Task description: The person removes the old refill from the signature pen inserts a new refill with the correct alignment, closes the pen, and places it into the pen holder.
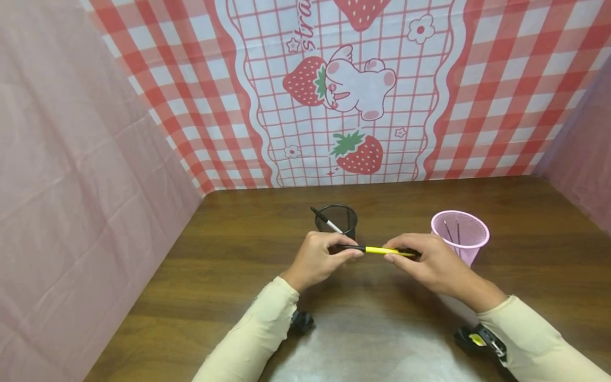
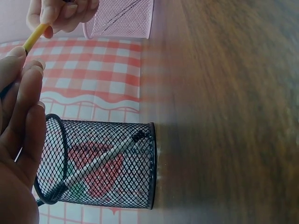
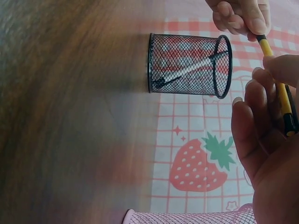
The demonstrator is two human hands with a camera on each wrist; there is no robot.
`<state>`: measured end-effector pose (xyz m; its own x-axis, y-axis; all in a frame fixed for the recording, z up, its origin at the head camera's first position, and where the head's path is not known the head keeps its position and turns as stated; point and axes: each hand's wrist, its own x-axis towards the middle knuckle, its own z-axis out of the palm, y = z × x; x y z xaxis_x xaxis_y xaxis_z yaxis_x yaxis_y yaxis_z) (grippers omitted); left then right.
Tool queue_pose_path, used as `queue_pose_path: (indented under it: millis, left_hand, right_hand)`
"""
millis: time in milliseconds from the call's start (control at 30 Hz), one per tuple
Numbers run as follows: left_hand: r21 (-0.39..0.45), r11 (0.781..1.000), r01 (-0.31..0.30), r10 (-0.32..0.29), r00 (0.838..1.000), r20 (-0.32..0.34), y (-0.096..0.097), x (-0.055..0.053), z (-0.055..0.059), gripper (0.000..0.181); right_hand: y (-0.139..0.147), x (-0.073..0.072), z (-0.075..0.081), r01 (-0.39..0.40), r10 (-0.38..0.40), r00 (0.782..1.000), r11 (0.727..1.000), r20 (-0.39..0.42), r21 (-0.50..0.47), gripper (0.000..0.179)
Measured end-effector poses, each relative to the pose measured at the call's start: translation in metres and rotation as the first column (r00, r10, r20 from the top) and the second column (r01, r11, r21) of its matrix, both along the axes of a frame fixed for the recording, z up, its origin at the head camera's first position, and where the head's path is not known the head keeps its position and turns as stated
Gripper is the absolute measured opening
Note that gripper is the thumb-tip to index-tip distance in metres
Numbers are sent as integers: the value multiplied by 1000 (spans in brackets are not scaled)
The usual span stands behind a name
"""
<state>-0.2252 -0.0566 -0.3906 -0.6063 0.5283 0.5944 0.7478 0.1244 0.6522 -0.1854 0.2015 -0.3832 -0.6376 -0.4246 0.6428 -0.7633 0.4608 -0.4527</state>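
Observation:
Both hands hold a yellow and black pen (image 1: 375,250) level above the table, in front of two mesh cups. My left hand (image 1: 319,261) pinches its black end between thumb and fingers. At the yellow end, my right hand (image 1: 431,263) grips it with thumb and fingertips. The right wrist view shows a black tip and clip on the yellow barrel (image 3: 283,100), lying along the right palm. Just behind the left hand stands a black mesh cup (image 2: 112,161) with a white pen (image 1: 332,226) with black ends leaning in it.
A pink mesh cup (image 1: 469,257) stands behind the right hand, with thin dark sticks (image 1: 458,233) inside. The brown wooden table (image 1: 229,254) ends at a red-and-white checked cloth (image 1: 210,122) at the back. Pink cloth (image 1: 95,159) hangs along the sides.

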Motion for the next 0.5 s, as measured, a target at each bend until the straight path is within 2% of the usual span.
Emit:
queue_pose_path:
  millis: [233,500]
  left_hand:
    - [-4,1000,8,-8,1000,2,0,1,1,13]
    - [-19,999,-26,26,999,-22,0,0,1,12]
  right_hand:
    - [1,-1,1,2,-2,1000,1000,-6,6,30]
    - [2,-3,1,-16,16,999,1000,-46,-1,34]
